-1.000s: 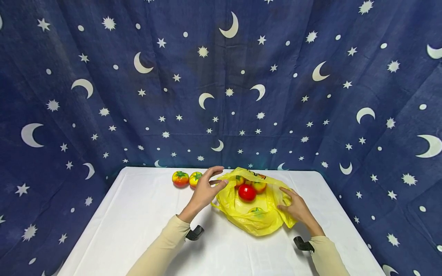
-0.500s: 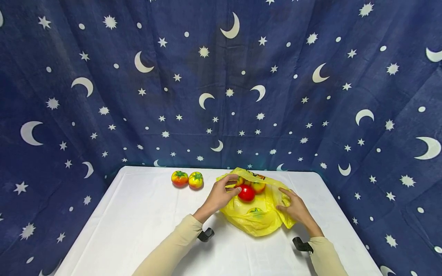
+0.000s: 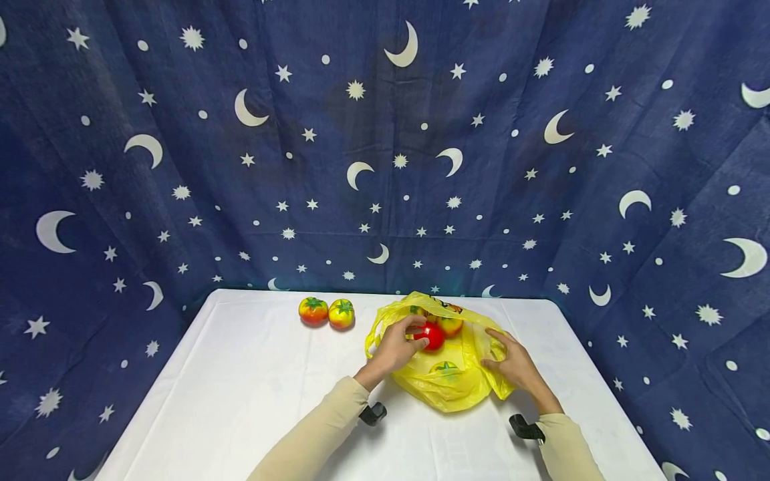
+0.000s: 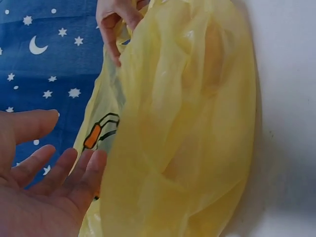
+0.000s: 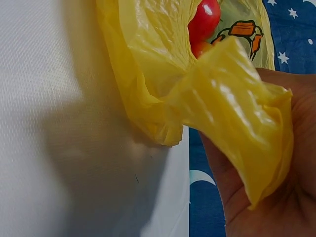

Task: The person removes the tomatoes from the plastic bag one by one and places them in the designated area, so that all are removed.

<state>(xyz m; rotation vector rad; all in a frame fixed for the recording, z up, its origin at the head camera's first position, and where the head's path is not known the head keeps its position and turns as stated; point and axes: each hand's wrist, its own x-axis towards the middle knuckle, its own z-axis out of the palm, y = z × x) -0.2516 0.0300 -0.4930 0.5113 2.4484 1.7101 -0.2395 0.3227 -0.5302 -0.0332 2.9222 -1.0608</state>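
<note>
The thin bag [image 3: 448, 394] looks likely to sag or tip, since its soft walls have little stiffness, and a loose fold could cover the mouth or snag on fingers. The red tomato [image 3: 435, 337] sits inside it, near the middle, with a red-and-yellow tomato [image 3: 452, 326] just behind and a green-topped tomato [image 3: 444, 367] low by the near rim. Being round and smooth, the red one could roll against its neighbours if nudged, and a pull on one side of the bag might spill the nearer fruit onto the white surface [image 3: 240, 394]. The left tomato [image 3: 313, 312] and right tomato [image 3: 341, 314] of the pair outside, standing side by side to the left of the bag, could be bumped if the left arm swings carelessly. That arm reaches forward and inward, its left hand [image 3: 394, 347] at the mouth beside the red fruit; the wrist view shows loose, spread fingers and an unfilled palm, so it appears released, though whether the fingertips touch the fruit is unclear. The right hand [image 3: 515, 364] reaches in from the other side, finger and thumb apart, with yellow plastic lying against its palm; I cannot tell whether the remaining fingers grip it.
</note>
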